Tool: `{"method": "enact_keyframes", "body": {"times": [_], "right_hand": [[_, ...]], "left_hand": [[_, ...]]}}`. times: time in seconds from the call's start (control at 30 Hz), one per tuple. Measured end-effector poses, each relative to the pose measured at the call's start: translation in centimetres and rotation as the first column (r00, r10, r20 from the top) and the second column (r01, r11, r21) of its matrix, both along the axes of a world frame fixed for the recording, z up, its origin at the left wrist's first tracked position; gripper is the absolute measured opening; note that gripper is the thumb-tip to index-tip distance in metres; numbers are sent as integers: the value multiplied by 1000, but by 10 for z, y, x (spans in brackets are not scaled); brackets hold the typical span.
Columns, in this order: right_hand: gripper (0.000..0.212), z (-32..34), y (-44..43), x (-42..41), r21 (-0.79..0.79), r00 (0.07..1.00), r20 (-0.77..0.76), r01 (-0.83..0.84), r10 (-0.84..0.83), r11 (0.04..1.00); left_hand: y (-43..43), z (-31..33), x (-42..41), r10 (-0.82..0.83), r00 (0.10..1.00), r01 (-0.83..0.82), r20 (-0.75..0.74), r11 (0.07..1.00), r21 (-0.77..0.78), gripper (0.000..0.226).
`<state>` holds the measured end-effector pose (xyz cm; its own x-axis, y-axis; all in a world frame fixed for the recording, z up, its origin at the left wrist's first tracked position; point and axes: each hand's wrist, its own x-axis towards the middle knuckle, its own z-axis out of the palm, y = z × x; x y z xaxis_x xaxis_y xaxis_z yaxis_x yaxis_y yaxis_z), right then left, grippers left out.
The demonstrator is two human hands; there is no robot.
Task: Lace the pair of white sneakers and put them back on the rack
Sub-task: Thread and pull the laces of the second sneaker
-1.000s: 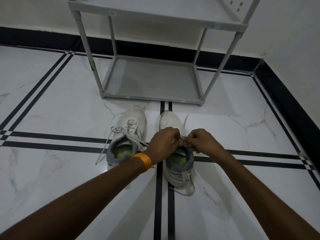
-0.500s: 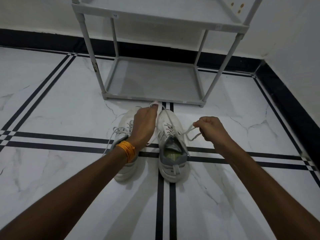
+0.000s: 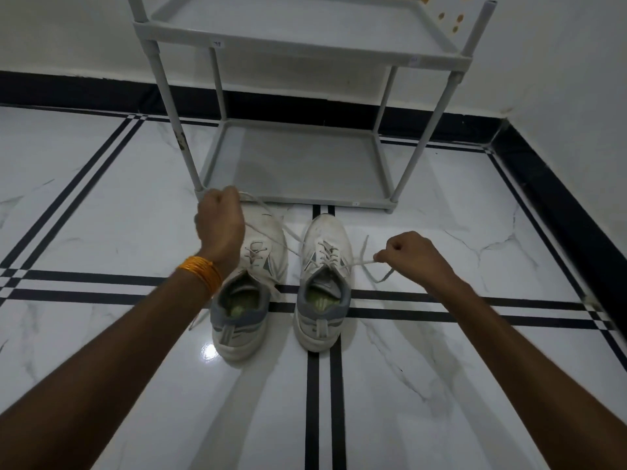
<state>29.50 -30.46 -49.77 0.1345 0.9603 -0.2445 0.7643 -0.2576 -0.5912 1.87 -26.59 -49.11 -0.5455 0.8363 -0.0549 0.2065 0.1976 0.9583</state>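
Two white sneakers with grey heels stand side by side on the floor, toes toward the rack: the left sneaker (image 3: 252, 293) and the right sneaker (image 3: 324, 283). My left hand (image 3: 220, 225) is closed on one end of the right sneaker's lace (image 3: 271, 232), drawn taut up and to the left across the left sneaker's toe. My right hand (image 3: 412, 257) pinches the other lace end out to the right of that shoe. The grey two-shelf rack (image 3: 298, 198) stands just behind the shoes.
The floor is white marble tile (image 3: 101, 205) with black stripe lines. A black skirting board (image 3: 559, 212) and white wall close in on the right and behind the rack. Both rack shelves carry nothing.
Both hands have pulled apart from over the right sneaker's tongue, the left going up and left, the right going out right, drawing the lace ends taut.
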Motion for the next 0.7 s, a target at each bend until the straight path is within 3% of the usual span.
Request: {"method": "enact_keyframes", "body": {"times": [0.07, 0.1, 0.17, 0.23, 0.3, 0.37, 0.4, 0.53, 0.7], "right_hand": [[29, -8, 0, 0, -63, 993, 112, -15, 22, 998], [24, -11, -2, -3, -93, 984, 175, -18, 34, 995], [38, -18, -6, -12, -66, 954, 287, -73, 89, 995], [47, -22, -10, -28, 42, 938, 302, -189, 168, 981], [42, -25, -12, -44, 89, 940, 246, -265, 236, 960], [28, -29, -10, -55, 72, 956, 180, -246, 230, 967], [23, -32, -9, -58, 71, 965, 167, -216, 202, 974], [17, -38, -5, -60, 73, 985, 118, -135, 126, 988], [13, -40, -8, -55, -39, 980, -195, 29, -36, 999]], "left_hand": [[-3, 0, -8, 21, 975, -23, -221, 1000, -5, 32], [-8, -2, -7, -21, 912, 26, -409, 1000, 6, 47], [-18, -11, 4, -134, 708, 214, -694, 976, 30, 67], [-23, -25, 22, -330, 567, 473, -755, 880, -30, 59], [-24, -43, 37, -551, 426, 671, -717, 724, -158, 41], [-25, -57, 48, -668, 275, 733, -691, 611, -299, 22], [-25, -61, 50, -686, 248, 729, -684, 597, -335, 18], [-25, -68, 54, -699, 329, 691, -635, 637, -342, 17], [-30, -66, 60, -793, 568, 731, -221, 610, -306, 29]]}}
